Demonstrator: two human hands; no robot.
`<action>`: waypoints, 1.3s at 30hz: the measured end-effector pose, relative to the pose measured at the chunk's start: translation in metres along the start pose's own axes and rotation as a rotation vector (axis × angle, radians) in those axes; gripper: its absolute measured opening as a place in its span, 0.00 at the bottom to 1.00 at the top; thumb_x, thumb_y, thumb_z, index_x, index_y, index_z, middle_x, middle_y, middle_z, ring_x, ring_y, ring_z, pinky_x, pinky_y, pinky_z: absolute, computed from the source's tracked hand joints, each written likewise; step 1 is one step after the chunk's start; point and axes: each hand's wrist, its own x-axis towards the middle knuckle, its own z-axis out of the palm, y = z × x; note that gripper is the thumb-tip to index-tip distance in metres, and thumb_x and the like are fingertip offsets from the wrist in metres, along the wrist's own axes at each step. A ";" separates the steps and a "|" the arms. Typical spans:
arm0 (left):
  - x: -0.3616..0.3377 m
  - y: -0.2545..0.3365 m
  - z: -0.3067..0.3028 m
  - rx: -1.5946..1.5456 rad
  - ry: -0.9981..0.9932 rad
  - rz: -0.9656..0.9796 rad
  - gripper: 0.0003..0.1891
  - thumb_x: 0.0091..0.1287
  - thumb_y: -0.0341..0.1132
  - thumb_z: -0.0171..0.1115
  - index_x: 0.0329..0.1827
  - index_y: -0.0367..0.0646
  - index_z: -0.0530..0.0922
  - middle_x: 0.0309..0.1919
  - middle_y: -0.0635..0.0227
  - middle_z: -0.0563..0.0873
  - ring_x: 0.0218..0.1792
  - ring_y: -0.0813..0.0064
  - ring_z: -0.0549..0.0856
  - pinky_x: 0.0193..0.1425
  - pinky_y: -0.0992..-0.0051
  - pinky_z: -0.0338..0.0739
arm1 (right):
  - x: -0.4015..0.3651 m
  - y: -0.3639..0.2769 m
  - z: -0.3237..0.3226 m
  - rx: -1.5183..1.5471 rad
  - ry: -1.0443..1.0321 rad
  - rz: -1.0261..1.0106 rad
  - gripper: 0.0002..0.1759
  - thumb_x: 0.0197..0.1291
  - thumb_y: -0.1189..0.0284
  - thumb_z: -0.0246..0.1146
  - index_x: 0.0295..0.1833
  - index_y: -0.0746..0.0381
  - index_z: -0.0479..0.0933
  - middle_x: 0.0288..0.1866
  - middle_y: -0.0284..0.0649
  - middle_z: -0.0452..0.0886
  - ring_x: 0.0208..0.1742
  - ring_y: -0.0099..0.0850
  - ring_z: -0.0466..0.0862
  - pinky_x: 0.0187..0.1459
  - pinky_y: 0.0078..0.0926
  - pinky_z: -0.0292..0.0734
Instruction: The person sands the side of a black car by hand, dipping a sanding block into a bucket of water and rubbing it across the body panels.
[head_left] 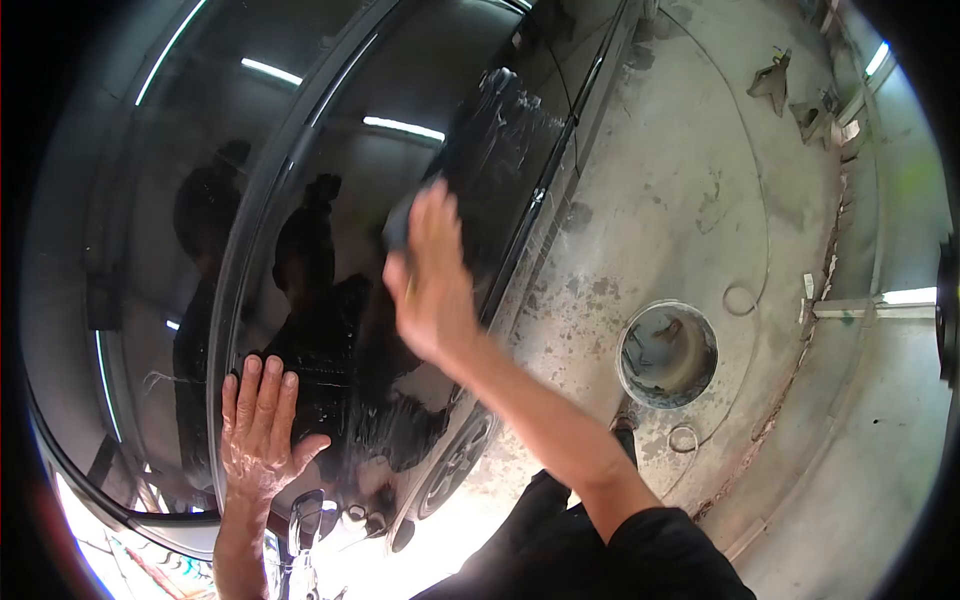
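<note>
My left hand rests flat on the glossy black car, fingers together and pointing away from me, thumb spread to the side. Further along the same bodywork, my right hand is blurred by motion. Its fingers press a dark, flat pad against the panel; only the pad's left edge shows past the hand. Wet, whitish streaks mark the panel ahead of the right hand, and more wet film shines below it near the wheel.
A bucket with cloudy liquid stands on the stained concrete floor to my right. A thin cord or hose curves along the floor past it. Metal stands sit near the wall at the far right.
</note>
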 end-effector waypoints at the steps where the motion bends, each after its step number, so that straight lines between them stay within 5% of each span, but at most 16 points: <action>1: -0.002 -0.001 0.000 0.002 -0.010 0.010 0.44 0.76 0.69 0.43 0.75 0.35 0.72 0.75 0.49 0.74 0.79 0.46 0.67 0.83 0.45 0.55 | -0.026 -0.011 0.001 0.049 -0.095 -0.006 0.42 0.76 0.63 0.58 0.83 0.74 0.49 0.85 0.67 0.43 0.85 0.65 0.49 0.81 0.59 0.50; 5: -0.004 -0.002 0.003 -0.009 -0.009 0.016 0.45 0.75 0.70 0.44 0.74 0.33 0.72 0.75 0.48 0.73 0.79 0.45 0.66 0.83 0.45 0.55 | 0.043 0.021 -0.005 -0.031 0.064 -0.044 0.41 0.75 0.64 0.59 0.82 0.75 0.50 0.85 0.68 0.46 0.85 0.65 0.50 0.82 0.58 0.48; 9: -0.004 -0.001 0.002 -0.009 -0.016 0.016 0.45 0.75 0.69 0.45 0.74 0.33 0.72 0.75 0.47 0.73 0.79 0.44 0.66 0.83 0.44 0.54 | 0.161 0.065 -0.041 0.014 0.217 0.153 0.33 0.81 0.61 0.49 0.75 0.80 0.60 0.78 0.72 0.61 0.78 0.69 0.61 0.78 0.52 0.60; 11: -0.003 0.000 0.001 -0.016 -0.015 0.008 0.45 0.75 0.69 0.45 0.74 0.32 0.73 0.75 0.47 0.74 0.79 0.44 0.66 0.83 0.44 0.54 | 0.124 0.045 -0.032 -0.021 0.237 0.094 0.33 0.81 0.61 0.48 0.76 0.80 0.58 0.78 0.73 0.59 0.80 0.66 0.60 0.80 0.50 0.57; 14: -0.003 0.000 -0.002 -0.022 -0.014 0.015 0.45 0.75 0.69 0.46 0.73 0.32 0.73 0.75 0.47 0.74 0.79 0.44 0.67 0.83 0.44 0.55 | -0.012 -0.013 -0.005 -0.005 -0.110 0.050 0.45 0.69 0.69 0.64 0.82 0.77 0.49 0.85 0.69 0.43 0.84 0.67 0.49 0.82 0.58 0.48; 16: -0.003 -0.001 -0.003 -0.026 -0.013 0.012 0.45 0.75 0.69 0.46 0.73 0.32 0.73 0.75 0.47 0.74 0.79 0.44 0.67 0.82 0.44 0.55 | -0.074 -0.012 0.013 0.083 -0.099 -0.141 0.48 0.61 0.76 0.69 0.81 0.77 0.51 0.85 0.68 0.47 0.85 0.65 0.50 0.81 0.57 0.51; 23: -0.004 0.000 0.002 -0.003 -0.020 0.006 0.45 0.75 0.70 0.45 0.74 0.33 0.72 0.76 0.47 0.73 0.79 0.45 0.66 0.82 0.43 0.55 | 0.121 0.054 -0.019 -0.019 0.280 0.051 0.35 0.79 0.63 0.54 0.78 0.79 0.57 0.81 0.70 0.56 0.81 0.65 0.59 0.80 0.53 0.56; 26: -0.005 0.000 -0.001 -0.011 -0.019 0.005 0.45 0.75 0.70 0.45 0.74 0.33 0.72 0.76 0.47 0.72 0.79 0.44 0.66 0.83 0.43 0.55 | 0.058 0.007 0.000 -0.023 0.220 0.122 0.39 0.78 0.63 0.52 0.82 0.76 0.49 0.84 0.68 0.47 0.84 0.64 0.51 0.83 0.55 0.47; 28: -0.003 0.000 0.000 -0.017 -0.010 0.009 0.45 0.75 0.70 0.45 0.75 0.33 0.71 0.75 0.47 0.73 0.79 0.44 0.66 0.83 0.43 0.55 | -0.039 -0.027 0.019 0.047 -0.129 0.135 0.50 0.67 0.66 0.62 0.83 0.75 0.42 0.87 0.66 0.38 0.86 0.65 0.43 0.83 0.59 0.39; 30: -0.005 0.000 0.001 -0.015 -0.010 0.010 0.45 0.75 0.70 0.44 0.75 0.33 0.71 0.75 0.47 0.73 0.79 0.44 0.66 0.83 0.43 0.55 | -0.095 -0.011 0.037 0.112 -0.151 -0.087 0.54 0.62 0.66 0.66 0.83 0.75 0.42 0.87 0.67 0.36 0.86 0.67 0.38 0.83 0.60 0.38; 33: -0.006 0.000 0.002 0.008 -0.012 0.021 0.46 0.75 0.70 0.44 0.75 0.33 0.71 0.76 0.47 0.72 0.79 0.44 0.66 0.83 0.43 0.54 | -0.012 0.014 0.007 -0.028 -0.083 0.009 0.49 0.68 0.65 0.61 0.83 0.75 0.43 0.87 0.67 0.36 0.86 0.67 0.43 0.83 0.59 0.41; 36: -0.007 0.000 0.003 -0.005 -0.026 0.012 0.46 0.75 0.71 0.43 0.75 0.33 0.71 0.76 0.47 0.72 0.80 0.44 0.66 0.83 0.44 0.54 | 0.109 0.067 -0.022 0.075 0.269 0.137 0.34 0.80 0.61 0.50 0.79 0.77 0.57 0.82 0.67 0.55 0.83 0.61 0.55 0.82 0.50 0.53; 39: -0.007 0.000 0.004 0.003 -0.015 0.018 0.46 0.74 0.71 0.44 0.75 0.33 0.72 0.76 0.47 0.72 0.80 0.45 0.66 0.83 0.44 0.54 | 0.107 0.056 -0.033 0.231 0.201 0.279 0.34 0.80 0.62 0.51 0.79 0.76 0.56 0.83 0.67 0.54 0.83 0.61 0.55 0.79 0.52 0.58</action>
